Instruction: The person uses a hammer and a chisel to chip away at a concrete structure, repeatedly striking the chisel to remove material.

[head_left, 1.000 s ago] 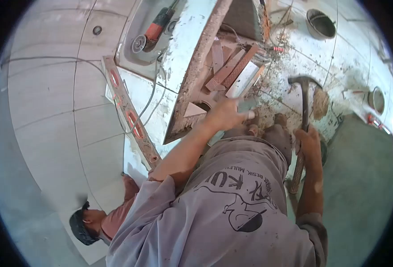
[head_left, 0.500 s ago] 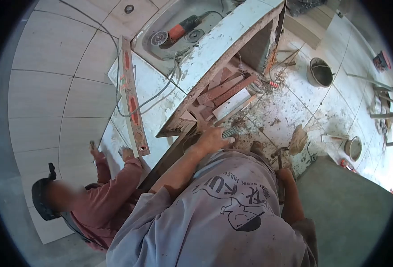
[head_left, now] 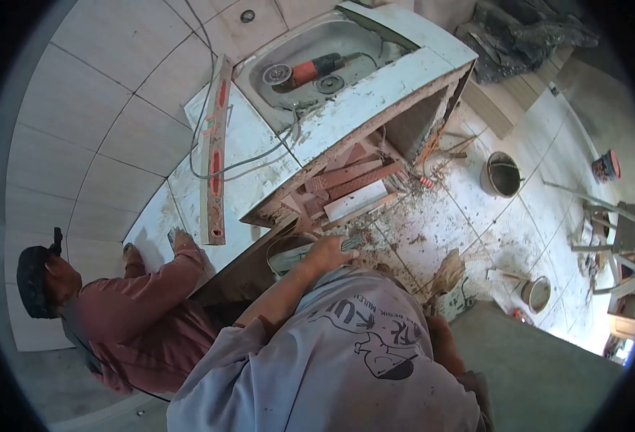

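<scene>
My left hand [head_left: 326,255] is closed round a grey ridged piece [head_left: 351,243] whose kind I cannot make out, in front of the open space under the counter. A greyish-green long shape [head_left: 288,258] shows behind that hand. My right forearm [head_left: 443,341] runs along the side of my shirt, and its fingers are hidden. Beside my left hand, reddish tile strips [head_left: 364,180] and a white tile piece [head_left: 355,201] lie under the white-tiled counter [head_left: 386,83]. Debris covers the floor near my feet.
A person in a maroon shirt [head_left: 144,302] leans at left, hands on the counter. A spirit level [head_left: 216,165] lies on it, a cable across. An angle grinder [head_left: 306,70] sits in the sink [head_left: 260,97]. Buckets [head_left: 501,175] and a wooden chair [head_left: 616,241] stand at right.
The view has swung, shifting the scene. A hammer seen by my right hand is now out of sight, and that hand has gone behind my shirt. My left hand keeps its hold.
</scene>
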A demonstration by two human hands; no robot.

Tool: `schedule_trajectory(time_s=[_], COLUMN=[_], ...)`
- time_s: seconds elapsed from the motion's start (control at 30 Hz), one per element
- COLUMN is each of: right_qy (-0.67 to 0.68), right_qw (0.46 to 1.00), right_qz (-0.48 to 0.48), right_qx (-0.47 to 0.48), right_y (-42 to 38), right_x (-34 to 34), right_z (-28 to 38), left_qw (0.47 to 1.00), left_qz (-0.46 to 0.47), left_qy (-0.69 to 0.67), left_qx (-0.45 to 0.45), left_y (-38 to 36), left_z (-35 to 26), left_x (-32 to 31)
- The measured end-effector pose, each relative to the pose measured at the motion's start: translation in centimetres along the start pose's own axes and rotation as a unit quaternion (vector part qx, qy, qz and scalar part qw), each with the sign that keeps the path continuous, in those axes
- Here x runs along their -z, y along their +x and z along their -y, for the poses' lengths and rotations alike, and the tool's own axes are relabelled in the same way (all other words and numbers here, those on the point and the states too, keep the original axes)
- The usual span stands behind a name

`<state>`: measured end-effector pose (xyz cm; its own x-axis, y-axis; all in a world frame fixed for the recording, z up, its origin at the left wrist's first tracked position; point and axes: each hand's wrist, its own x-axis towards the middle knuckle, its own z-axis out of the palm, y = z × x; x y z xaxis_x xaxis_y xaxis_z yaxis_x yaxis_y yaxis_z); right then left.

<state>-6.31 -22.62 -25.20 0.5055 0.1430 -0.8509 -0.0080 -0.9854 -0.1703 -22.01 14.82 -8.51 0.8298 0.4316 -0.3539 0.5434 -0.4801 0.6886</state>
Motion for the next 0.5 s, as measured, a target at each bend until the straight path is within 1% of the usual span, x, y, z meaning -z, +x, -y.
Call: schedule_trajectory(time_s=[0.13, 0.2, 0.3, 0.33, 0.47, 0.5], right_qy=[-0.039, -0.055, -0.078, -0.192, -0.221, -0.210], right_qw=[0.999, 0.997, 0.995, 0.970, 0.958, 0.959], right_qz=[0.009, 0.013, 0.022, 0.026, -0.006, 0.003], right_qx=[0.036, 0.047, 0.058, 0.145, 0.182, 0.188], right_y=[0.8, 1.4, 2.8, 6.3, 7.0, 9.3], right_x=[0.0, 0.1, 0.2, -1.1, -1.1, -2.1], right_z=[-0.3, -0.4, -0.6, -2.5, -2.3, -3.6], left_qw=[1.000, 0.999, 0.999, 0.999, 0.999, 0.999], left_qz=[-0.012, -0.023, -0.022, -0.024, -0.025, -0.017], left_qy=[-0.019, -0.044, -0.019, -0.021, -0.032, -0.025], left_qx=[0.012, -0.019, -0.016, -0.018, 0.005, 0.013], left_y=[0.2, 0.4, 1.1, 1.0, 0.9, 0.9], left_z=[0.2, 0.3, 1.5, 1.2, 0.5, 0.5], left_x=[-0.8, -1.0, -1.7, -1.6, -1.0, -0.9])
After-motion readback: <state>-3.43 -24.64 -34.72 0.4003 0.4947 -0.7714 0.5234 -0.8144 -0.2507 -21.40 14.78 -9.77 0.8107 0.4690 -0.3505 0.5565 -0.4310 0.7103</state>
